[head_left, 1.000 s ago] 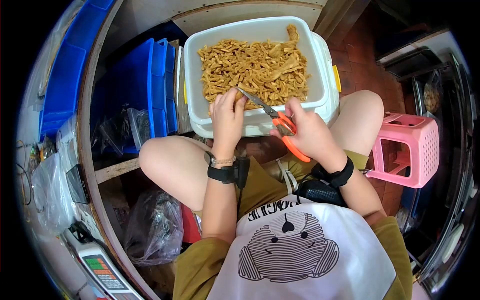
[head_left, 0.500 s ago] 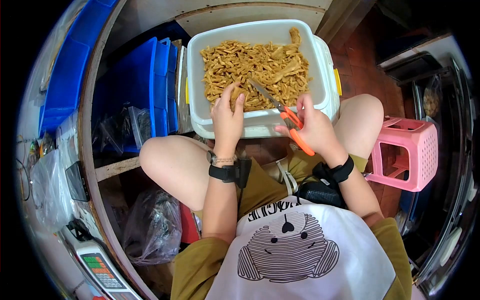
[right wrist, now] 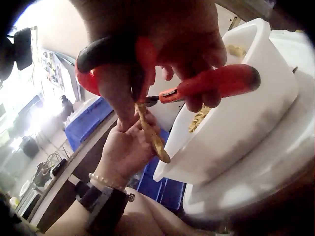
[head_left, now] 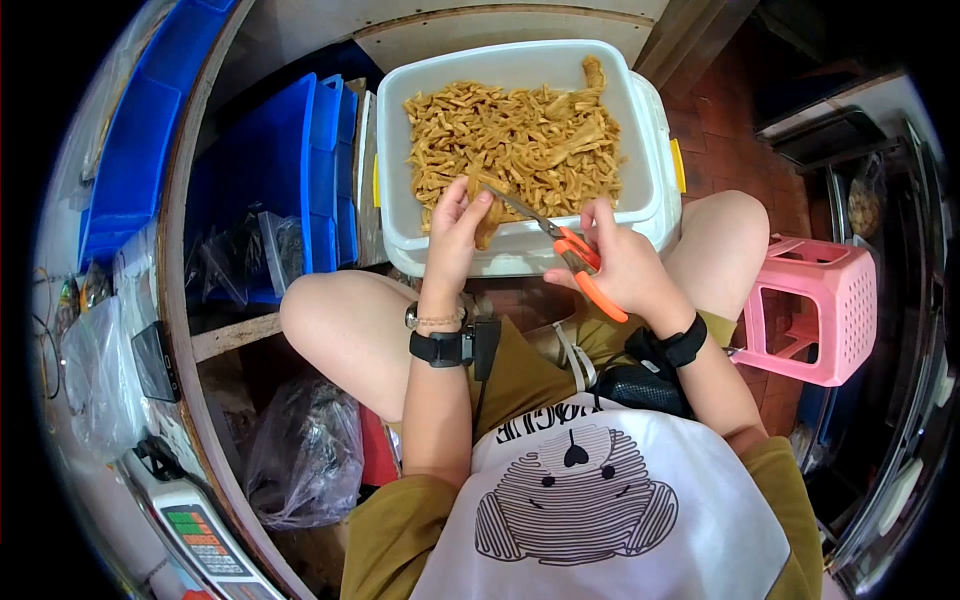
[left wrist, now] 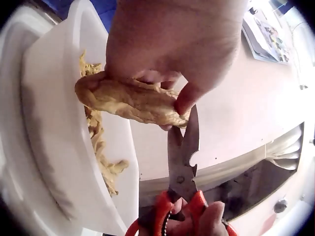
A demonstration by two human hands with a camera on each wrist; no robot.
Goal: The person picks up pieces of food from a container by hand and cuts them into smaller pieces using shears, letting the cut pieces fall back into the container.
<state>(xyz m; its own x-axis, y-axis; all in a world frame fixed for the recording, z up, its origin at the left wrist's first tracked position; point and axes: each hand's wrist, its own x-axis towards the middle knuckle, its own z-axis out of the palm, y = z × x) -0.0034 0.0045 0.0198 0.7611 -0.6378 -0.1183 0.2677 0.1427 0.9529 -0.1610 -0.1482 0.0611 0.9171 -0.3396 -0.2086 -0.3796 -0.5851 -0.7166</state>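
My left hand point(head_left: 452, 238) pinches a long, wrinkled, yellow-brown food piece point(left wrist: 133, 102) between thumb and fingers, over the near rim of the white tub point(head_left: 643, 150). In my right hand point(head_left: 632, 268) are scissors point(left wrist: 183, 172) with orange-red handles, held by the grips. Their blades stand apart at the end of the piece, right by my left thumb. Cut strips point(head_left: 500, 125) of the same food cover the tub's floor, with a larger uncut piece point(head_left: 593, 75) at its far right corner. In the right wrist view the held piece point(right wrist: 153, 137) hangs beside my left palm.
The tub rests on a white lidded box with yellow latches point(head_left: 679, 165). Blue bins point(head_left: 325, 170) stand to the left, a pink stool point(head_left: 850, 310) to the right. A scale point(head_left: 200, 530) and a plastic bag point(head_left: 305, 460) are at lower left.
Half a second ago my left thumb and fingers were spread over the strips; now they hold a long piece raised near the rim. The scissors have shifted slightly toward me.
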